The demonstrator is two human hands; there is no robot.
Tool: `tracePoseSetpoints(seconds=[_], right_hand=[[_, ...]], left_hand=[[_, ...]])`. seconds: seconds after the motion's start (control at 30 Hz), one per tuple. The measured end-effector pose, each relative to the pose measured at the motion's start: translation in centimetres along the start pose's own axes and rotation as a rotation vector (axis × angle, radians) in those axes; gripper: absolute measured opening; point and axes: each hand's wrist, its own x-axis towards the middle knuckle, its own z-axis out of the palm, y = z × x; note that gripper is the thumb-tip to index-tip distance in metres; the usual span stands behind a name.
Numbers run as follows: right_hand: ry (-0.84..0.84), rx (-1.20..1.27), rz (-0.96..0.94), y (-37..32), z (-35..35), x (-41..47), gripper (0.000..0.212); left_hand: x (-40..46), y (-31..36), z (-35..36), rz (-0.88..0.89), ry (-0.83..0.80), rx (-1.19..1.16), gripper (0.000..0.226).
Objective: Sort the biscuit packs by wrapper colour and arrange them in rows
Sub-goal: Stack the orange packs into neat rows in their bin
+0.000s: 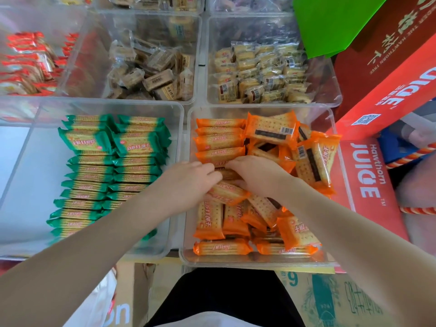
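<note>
Clear plastic bins side by side. Orange packs (219,140) fill right bin (259,261), part rowed, part jumbled. Your left hand (188,182) and right hand (257,175) curl round packs mid-bin. Green packs (92,171) rowed in left bin (146,252).

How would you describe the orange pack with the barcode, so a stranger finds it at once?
Look in the clear bin of orange packs, nearest on the right. At its far side one orange pack lies on top of the loose heap. Unlike the neat row beside it, it shows a white barcode and a dark stripe.
</note>
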Motion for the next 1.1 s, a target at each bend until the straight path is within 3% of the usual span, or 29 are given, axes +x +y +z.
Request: tracePoseSetpoints(seconds=[0.1, 0.23, 0.37, 0.43, 0.57, 0.73, 0.93, 1.1], right_hand=[[-0.021, -0.207, -0.057, -0.7, 0.4, 1.0, 0.033], [0.117, -0.404, -0.134, -0.8, 1.5, 0.6, 0.023], [0.334, -0.187, -0.13, 0.5, 0.2, -0.2, 0.017], [0.257, -0.095, -0.121, 1.1, -0.8, -0.5, 0.007], [0.088, -0.279, -0.13, 0.6, 0.0, -0.4, 0.035], [0.098, -0.418, -0.025, -0.8, 2.1, 0.3, 0.044], [0.147, -0.424, 0.053, -1.2, 3.1, 0.6, 0.027], [0.234, -0.15, 0.064, -0.1, 1.8, -0.5, 0.026]], left_hand=[[-0.5, -0.5, 0.2, -0.014, -0.05, 0.019, 0.037], [-0.8, -0.5, 0.6, -0.013, -0.043, 0.009, 0.036], [-1.2, -0.1, 1.7, 0.04, 0.108, -0.055, 0.031], [-1.3, 0.0, 2.3, 0.028, 0.147, -0.093, 0.038], [-1.1, -0.1, 2.6, 0.021, 0.157, -0.133, 0.039], [-1.1, -0.4, 3.2, 0.033, 0.226, -0.07, 0.042], [-1.2, -0.5, 3.9, 0.058, 0.226, -0.062, 0.027], [-1.3, 0.2, 3.8, 0.005, 0.278, -0.07, 0.032]])
